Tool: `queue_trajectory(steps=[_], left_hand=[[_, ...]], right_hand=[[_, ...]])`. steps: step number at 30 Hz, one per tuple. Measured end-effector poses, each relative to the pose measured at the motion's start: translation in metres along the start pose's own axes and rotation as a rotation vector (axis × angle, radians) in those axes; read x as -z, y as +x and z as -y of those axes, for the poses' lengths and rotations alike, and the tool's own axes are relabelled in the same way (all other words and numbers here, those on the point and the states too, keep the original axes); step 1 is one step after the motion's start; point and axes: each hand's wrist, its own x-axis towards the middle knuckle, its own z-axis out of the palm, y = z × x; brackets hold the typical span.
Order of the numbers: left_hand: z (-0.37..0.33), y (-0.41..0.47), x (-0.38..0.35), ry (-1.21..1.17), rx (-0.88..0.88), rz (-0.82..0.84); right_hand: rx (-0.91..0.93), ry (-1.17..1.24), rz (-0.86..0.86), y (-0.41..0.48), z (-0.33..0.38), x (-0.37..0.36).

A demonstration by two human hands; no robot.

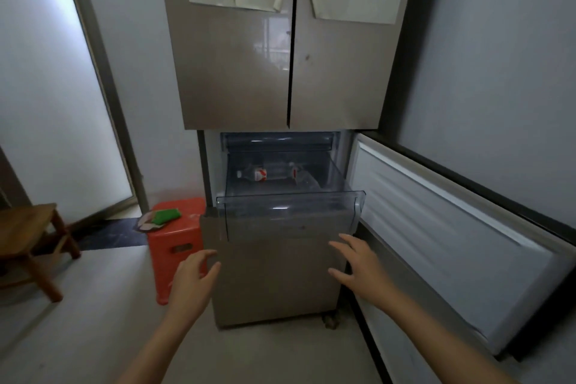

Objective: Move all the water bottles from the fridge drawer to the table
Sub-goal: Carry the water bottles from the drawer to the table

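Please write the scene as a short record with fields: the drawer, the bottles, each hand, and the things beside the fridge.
drawer: clear fridge drawer, pulled out; lower door swung open to the right
bottles: at least two water bottles lying on their sides in the drawer; exact count unclear
left hand: open, empty, below the drawer front
right hand: open, fingers spread, empty
beside fridge: red stool with a green item on top; low wooden table or stool farther left
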Motion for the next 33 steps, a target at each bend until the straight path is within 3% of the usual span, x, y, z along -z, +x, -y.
queue_trajectory(steps=[12, 21, 27, 33], left_hand=[[0.001, 0.073, -0.055, 0.078, 0.023, -0.074], [-0.007, 0.179, -0.083, 0.045, -0.117, -0.059], [-0.009, 0.276, -0.111, 0.016, -0.129, 0.054], [0.000, 0.331, -0.149, 0.032, 0.017, 0.204]], right_hand=[[0.081, 0.127, 0.025, 0.105, -0.045, -0.023], [0.108, 0.085, -0.028, 0.202, -0.054, -0.029], [0.067, 0.036, -0.069, 0.289, -0.056, -0.031], [-0.004, 0.034, 0.004, 0.328, -0.062, -0.052]])
